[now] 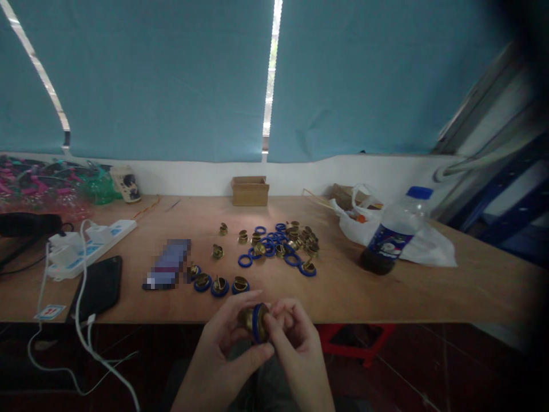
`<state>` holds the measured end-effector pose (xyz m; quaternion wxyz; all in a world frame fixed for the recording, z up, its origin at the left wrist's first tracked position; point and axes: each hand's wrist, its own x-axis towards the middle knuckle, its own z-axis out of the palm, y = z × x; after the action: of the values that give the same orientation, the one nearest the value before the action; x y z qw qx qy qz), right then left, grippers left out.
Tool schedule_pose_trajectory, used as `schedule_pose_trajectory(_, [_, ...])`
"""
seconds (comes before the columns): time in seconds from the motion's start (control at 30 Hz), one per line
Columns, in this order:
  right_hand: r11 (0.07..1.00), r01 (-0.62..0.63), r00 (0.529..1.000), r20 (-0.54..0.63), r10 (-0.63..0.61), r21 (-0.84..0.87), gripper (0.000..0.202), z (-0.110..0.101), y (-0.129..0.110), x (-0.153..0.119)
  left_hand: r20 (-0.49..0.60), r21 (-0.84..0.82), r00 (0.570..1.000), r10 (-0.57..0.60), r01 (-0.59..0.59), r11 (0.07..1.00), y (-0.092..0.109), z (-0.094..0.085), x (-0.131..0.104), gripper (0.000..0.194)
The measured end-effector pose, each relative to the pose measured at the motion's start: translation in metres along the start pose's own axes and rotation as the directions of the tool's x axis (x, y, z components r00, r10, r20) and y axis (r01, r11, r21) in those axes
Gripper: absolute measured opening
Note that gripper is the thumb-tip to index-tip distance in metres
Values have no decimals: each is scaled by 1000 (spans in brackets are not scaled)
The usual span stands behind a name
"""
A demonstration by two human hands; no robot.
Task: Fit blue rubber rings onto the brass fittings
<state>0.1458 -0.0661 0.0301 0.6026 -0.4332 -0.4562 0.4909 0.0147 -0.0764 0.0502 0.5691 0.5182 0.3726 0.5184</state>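
Observation:
Just in front of the table's near edge, my left hand [223, 349] and my right hand [298, 349] are both closed on a round brass-coloured fitting [247, 320]. A blue ring [258, 326] sits around its middle. My left fingers and thumb grip it from the left, and my right thumb and fingertips press on its right side. Beyond my hands, a row of several fittings with blue rings [220, 286] lies on the table. Farther back are a pile of brass fittings without rings [306, 237], loose blue rings [246, 261] and a few separate fittings [217, 251].
A pixelated phone [169, 264] lies left on the wooden table [343, 303]. Beside it are a black device [103, 283] and a power strip [92, 247] with white cables. A cola bottle [392, 237] and a white plastic bag [429, 246] stand right. A small cardboard box [250, 194] is behind.

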Motion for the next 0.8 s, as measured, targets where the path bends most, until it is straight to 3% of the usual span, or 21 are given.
schedule_pose_trajectory(0.13, [999,3,1000,-14,-4,-34,26,2,2,-1,-29,41,999,-22,23,999,1,-1,2,42])
schedule_pose_trajectory(0.27, [997,10,998,-61,-15,-80,26,-2,2,0,-145,284,989,-16,57,957,1,-11,4,28])
schedule_pose_trajectory(0.43, [996,-5,994,-105,-4,-85,31,-10,3,5,-351,611,936,4,226,759,0,-39,6,36])
schedule_pose_trajectory(0.57, [996,-12,994,-110,2,-89,31,-13,5,9,-484,732,875,12,397,553,-1,-60,5,38])
schedule_pose_trajectory(0.67, [991,-9,996,-93,-4,-131,31,-14,9,10,-521,773,853,31,456,441,-7,-70,5,32])
schedule_pose_trajectory(0.8, [965,39,997,-49,-54,-258,27,-12,16,9,-500,818,866,35,458,348,-16,-76,6,30])
